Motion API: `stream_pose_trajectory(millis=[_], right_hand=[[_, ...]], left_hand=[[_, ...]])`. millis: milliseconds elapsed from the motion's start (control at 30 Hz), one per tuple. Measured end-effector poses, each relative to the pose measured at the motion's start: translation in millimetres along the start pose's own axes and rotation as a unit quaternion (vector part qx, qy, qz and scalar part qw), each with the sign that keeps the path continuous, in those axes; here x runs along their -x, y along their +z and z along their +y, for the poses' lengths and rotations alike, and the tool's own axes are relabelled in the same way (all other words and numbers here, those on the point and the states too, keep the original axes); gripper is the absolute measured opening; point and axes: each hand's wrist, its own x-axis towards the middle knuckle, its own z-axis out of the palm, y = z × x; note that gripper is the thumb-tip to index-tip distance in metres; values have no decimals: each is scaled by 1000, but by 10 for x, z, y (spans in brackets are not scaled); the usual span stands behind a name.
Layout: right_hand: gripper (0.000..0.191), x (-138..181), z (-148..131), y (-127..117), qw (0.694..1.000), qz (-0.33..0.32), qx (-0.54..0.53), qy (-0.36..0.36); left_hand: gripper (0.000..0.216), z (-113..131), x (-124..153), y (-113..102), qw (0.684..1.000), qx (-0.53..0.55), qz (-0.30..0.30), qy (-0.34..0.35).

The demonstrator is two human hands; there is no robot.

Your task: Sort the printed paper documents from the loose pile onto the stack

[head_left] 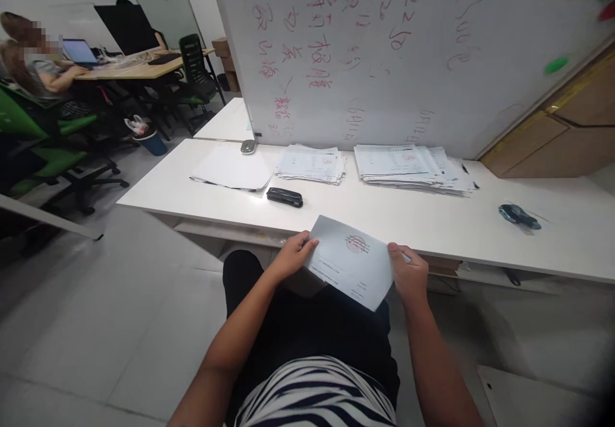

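Observation:
Between my two hands, above my lap at the desk's front edge, a printed sheet of paper (pixel 348 267) with a round red stamp is held tilted. My left hand (pixel 294 254) pinches its left edge, thumb on top. At the opposite edge my right hand (pixel 408 269) grips the paper, fingers curled behind it. Whether it is one sheet or several I cannot tell. A black stapler (pixel 285 197) lies on the desk just beyond the paper. Farther back are a stack of stamped papers (pixel 310 163) and a larger, fanned stack (pixel 408 165) to its right.
On the white desk (pixel 230 208) lie blank-looking sheets (pixel 233 165), a small grey device (pixel 248 147) and a dark teal object (pixel 519 216). A whiteboard (pixel 384 49) rises behind; cardboard boxes (pixel 548 138) stand right. Another person (pixel 48 71) sits at a far-left table.

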Motion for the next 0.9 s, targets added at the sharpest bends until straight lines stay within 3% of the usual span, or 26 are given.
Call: stream_pose_trajectory(millis=[167,333,467,567,633,700,767,900], right_hand=[[40,170,211,74,959,-111,-225,128],[39,443,291,128,919,-207,-255,217],[38,535,313,150,942,-172,-199,210],[39,560,265,135,953,-135,-175,208],[38,578,183,118,951,-126,-182,215],[36,596,77,108,948,-121,-199,216],[33,613,-25,111,947,-116,-213,210],[30,630,-149,165,948,-107,-225,199]], left_hand=[[31,5,-63,-23,997,67,23,-26],[34,-1,-103,-41,992,108,58,-32],[36,46,-180,-143,995,-68,63,37],[35,57,-421,-382,948,-277,99,123],[34,8,-661,-582,917,-353,134,130],[41,-83,-897,-754,904,-392,126,117],[42,-186,-1065,-857,911,-391,89,91],[42,-299,-1127,-859,937,-324,98,82]])
